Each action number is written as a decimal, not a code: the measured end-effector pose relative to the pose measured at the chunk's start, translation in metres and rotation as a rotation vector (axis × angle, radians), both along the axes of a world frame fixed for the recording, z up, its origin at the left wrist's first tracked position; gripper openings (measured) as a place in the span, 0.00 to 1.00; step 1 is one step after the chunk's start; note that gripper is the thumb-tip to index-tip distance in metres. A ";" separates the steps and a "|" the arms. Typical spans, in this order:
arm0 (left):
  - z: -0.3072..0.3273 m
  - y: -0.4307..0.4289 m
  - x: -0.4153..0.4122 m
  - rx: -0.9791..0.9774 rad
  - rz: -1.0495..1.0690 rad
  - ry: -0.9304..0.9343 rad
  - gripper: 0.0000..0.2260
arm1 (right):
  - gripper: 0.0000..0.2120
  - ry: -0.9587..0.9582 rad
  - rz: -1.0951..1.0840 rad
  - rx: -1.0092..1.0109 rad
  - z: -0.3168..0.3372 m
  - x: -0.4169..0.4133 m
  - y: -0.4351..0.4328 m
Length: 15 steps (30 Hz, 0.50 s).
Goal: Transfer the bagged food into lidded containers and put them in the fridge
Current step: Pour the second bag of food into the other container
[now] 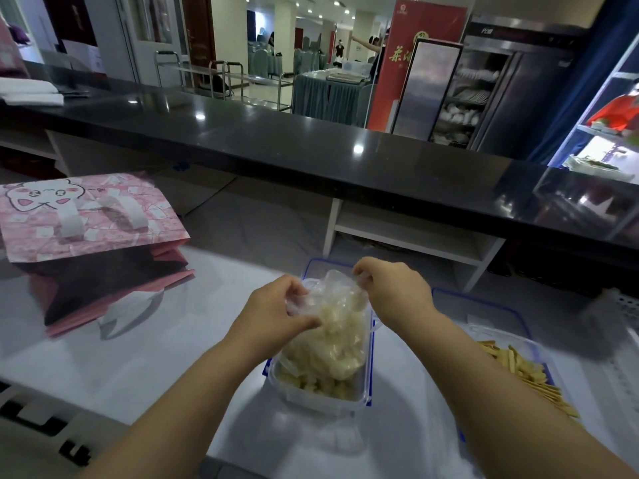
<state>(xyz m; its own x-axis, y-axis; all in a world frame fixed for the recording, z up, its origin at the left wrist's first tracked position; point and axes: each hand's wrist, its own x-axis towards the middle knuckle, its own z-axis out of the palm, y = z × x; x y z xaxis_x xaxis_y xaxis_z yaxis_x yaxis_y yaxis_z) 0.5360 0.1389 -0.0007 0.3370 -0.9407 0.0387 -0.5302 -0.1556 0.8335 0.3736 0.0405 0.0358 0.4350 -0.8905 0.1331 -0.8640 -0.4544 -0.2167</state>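
Observation:
A clear plastic bag [337, 326] of pale food pieces is held upturned over a clear rectangular container with blue clips [321, 395]. Pale pieces lie in the container's bottom. My left hand [276, 309] pinches the bag's left side, fingers curled into the plastic. My right hand [387, 278] pinches the bag's top right corner. A second container [529, 347] to the right holds yellow strips of food, partly hidden by my right forearm. A blue-edged lid [313, 266] lies behind the first container.
A pink cartoon paper bag [86, 219] lies on its side on the white table at the left. A black counter [276, 133] runs across behind the table. A glass-door fridge [605, 133] stands at the far right. A white perforated tray [622, 305] sits at the right edge.

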 end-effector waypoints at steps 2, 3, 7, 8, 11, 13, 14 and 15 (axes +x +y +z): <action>-0.001 -0.002 0.003 -0.043 0.064 -0.006 0.07 | 0.08 -0.113 -0.023 0.002 0.002 -0.001 -0.001; -0.002 -0.002 0.005 -0.053 0.089 0.011 0.04 | 0.10 -0.182 -0.033 0.018 0.003 -0.002 -0.001; -0.005 -0.003 0.011 -0.047 0.125 0.058 0.05 | 0.25 -0.255 -0.007 0.103 0.003 -0.009 0.007; -0.006 -0.003 0.012 -0.048 0.126 0.063 0.05 | 0.25 -0.285 0.013 0.196 0.002 -0.010 0.010; -0.009 -0.003 0.012 -0.065 0.136 0.084 0.07 | 0.21 -0.314 0.035 0.358 -0.009 -0.011 0.011; -0.009 -0.003 0.011 -0.068 0.144 0.102 0.08 | 0.13 -0.382 0.008 0.352 -0.013 -0.009 0.009; -0.009 -0.003 0.011 -0.067 0.145 0.106 0.09 | 0.08 -0.441 -0.006 0.334 -0.012 -0.009 0.008; -0.008 -0.003 0.011 -0.067 0.143 0.111 0.09 | 0.05 -0.502 -0.011 0.285 -0.010 -0.009 0.005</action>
